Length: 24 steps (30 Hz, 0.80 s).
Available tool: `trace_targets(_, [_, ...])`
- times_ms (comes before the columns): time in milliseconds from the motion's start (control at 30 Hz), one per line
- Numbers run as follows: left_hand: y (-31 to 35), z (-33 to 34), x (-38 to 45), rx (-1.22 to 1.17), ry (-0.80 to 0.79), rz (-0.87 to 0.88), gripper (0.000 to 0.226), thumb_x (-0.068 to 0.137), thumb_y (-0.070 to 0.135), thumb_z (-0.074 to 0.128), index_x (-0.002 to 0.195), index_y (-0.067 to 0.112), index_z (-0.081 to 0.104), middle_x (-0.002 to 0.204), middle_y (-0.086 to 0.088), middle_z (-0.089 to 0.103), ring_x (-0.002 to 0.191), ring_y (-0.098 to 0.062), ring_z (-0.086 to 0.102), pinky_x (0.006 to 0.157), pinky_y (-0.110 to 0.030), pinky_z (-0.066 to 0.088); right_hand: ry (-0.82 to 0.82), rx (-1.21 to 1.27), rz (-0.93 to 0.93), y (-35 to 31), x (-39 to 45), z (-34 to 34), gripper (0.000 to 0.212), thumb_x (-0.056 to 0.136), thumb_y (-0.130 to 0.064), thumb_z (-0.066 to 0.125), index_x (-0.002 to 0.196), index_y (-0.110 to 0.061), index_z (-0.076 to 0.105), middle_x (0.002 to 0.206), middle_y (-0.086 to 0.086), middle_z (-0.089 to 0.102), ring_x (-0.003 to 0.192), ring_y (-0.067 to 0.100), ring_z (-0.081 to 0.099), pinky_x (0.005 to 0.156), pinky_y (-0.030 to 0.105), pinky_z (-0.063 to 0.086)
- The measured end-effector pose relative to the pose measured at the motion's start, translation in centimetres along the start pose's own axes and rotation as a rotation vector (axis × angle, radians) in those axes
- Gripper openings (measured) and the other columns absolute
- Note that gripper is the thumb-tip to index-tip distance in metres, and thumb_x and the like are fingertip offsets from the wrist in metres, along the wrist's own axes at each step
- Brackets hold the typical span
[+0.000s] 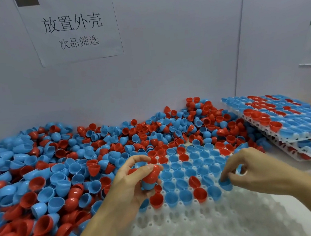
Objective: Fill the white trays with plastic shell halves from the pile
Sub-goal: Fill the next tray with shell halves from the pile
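Blurred white tray (207, 224) cut off below, left hand (136, 183) gripping nested shells (151, 176), right hand (249, 169) pinching blue shell (226, 184)

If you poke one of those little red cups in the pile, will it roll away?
Probably. A red shell half has a rounded, egg-like bottom, so it would likely rock or tumble. It looks thin and hollow, so probably very light. In the white tray its pocket should hold it steady.

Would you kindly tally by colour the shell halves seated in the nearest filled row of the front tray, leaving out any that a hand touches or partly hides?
Red shell halves: 2
Blue shell halves: 3
Total: 5, all sitting open side up in the white tray.
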<state>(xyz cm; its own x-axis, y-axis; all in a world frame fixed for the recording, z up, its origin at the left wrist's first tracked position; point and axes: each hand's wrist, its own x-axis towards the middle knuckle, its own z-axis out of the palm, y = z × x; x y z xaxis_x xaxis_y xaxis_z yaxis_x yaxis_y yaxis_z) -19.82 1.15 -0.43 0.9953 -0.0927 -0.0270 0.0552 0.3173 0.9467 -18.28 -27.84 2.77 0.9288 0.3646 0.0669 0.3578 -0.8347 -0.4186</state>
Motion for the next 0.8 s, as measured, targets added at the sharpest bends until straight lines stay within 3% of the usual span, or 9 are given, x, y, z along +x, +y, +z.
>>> trace_targets(167, [0.0,-0.1,0.0,-0.002,0.004,0.008,0.033,0.067,0.016,0.073,0.099,0.014,0.065,0.1,-0.021,0.074,0.067,-0.023,0.067,0.073,-0.041,0.05,-0.097,-0.23,-0.044,-0.9,0.9,0.4,0.028,0.084,-0.036,0.077,0.063,-0.046,0.063,0.085,-0.025,0.068,0.087,-0.006,0.06,0.068,0.011,0.046])
trace_targets(267, [0.0,-0.1,0.0,-0.007,0.005,0.012,0.031,0.069,0.015,0.072,0.099,0.013,0.065,0.101,-0.022,0.074,0.068,-0.023,0.067,0.071,-0.04,0.05,-0.115,-0.355,-0.01,-0.7,1.3,1.0,0.015,0.086,-0.034,0.075,0.081,-0.044,0.065,0.089,-0.027,0.062,0.092,-0.002,0.047,0.079,0.02,0.036])
trace_targets(333, [0.1,-0.1,0.0,-0.017,0.0,0.021,0.032,0.07,0.016,0.072,0.1,0.012,0.064,0.101,-0.022,0.073,0.068,-0.023,0.066,0.07,-0.04,0.046,-0.138,-0.312,0.008,-0.4,1.3,1.4,0.035,0.087,-0.028,0.075,0.091,-0.053,0.051,0.09,-0.029,0.06,0.093,-0.002,0.046,0.079,0.022,0.037])
trace_targets(433, [0.1,-0.1,0.0,-0.04,-0.016,0.038,0.033,0.07,0.017,0.071,0.101,0.012,0.062,0.103,-0.021,0.073,0.069,-0.022,0.066,0.066,-0.037,0.044,-0.124,-0.277,0.03,0.1,1.4,2.2,0.051,0.087,-0.021,0.074,0.09,-0.056,0.037,0.09,-0.029,0.06,0.089,-0.003,0.052,0.064,0.018,0.042])
trace_targets(533, [0.2,0.0,0.0,-0.071,-0.026,0.043,0.032,0.07,0.017,0.071,0.1,0.013,0.062,0.105,-0.02,0.073,0.071,-0.022,0.067,0.066,-0.036,0.047,-0.08,-0.271,0.018,0.4,1.3,2.6,0.051,0.087,-0.021,0.074,0.091,-0.057,0.037,0.091,-0.028,0.061,0.088,-0.003,0.055,0.062,0.018,0.046])
trace_targets(667, [0.1,-0.1,0.0,-0.08,-0.04,0.065,0.029,0.073,0.016,0.075,0.099,0.013,0.063,0.11,-0.021,0.072,0.075,-0.023,0.067,0.064,-0.033,0.05,-0.057,-0.216,0.013,0.1,0.9,1.1,0.039,0.09,-0.029,0.071,0.103,-0.058,0.048,0.091,-0.033,0.062,0.09,-0.011,0.056,0.072,0.016,0.049])
trace_targets(733, [0.0,-0.3,0.0,-0.063,-0.063,0.091,0.038,0.074,0.015,0.081,0.106,0.012,0.06,0.109,-0.018,0.073,0.078,-0.024,0.068,0.064,-0.03,0.051,0.055,-0.211,-0.023,-0.8,1.1,0.2,0.033,0.092,-0.028,0.067,0.105,-0.056,0.054,0.091,-0.03,0.063,0.09,-0.01,0.058,0.079,0.018,0.053])
trace_targets(800, [-0.1,-0.3,-0.1,-0.028,-0.107,0.108,0.041,0.081,0.014,0.077,0.114,0.011,0.054,0.111,-0.016,0.074,0.082,-0.022,0.069,0.066,-0.027,0.052,0.195,-0.059,-0.121,-2.6,1.6,0.1,0.03,0.092,-0.026,0.066,0.105,-0.051,0.058,0.089,-0.025,0.064,0.09,-0.007,0.06,0.076,0.015,0.053])
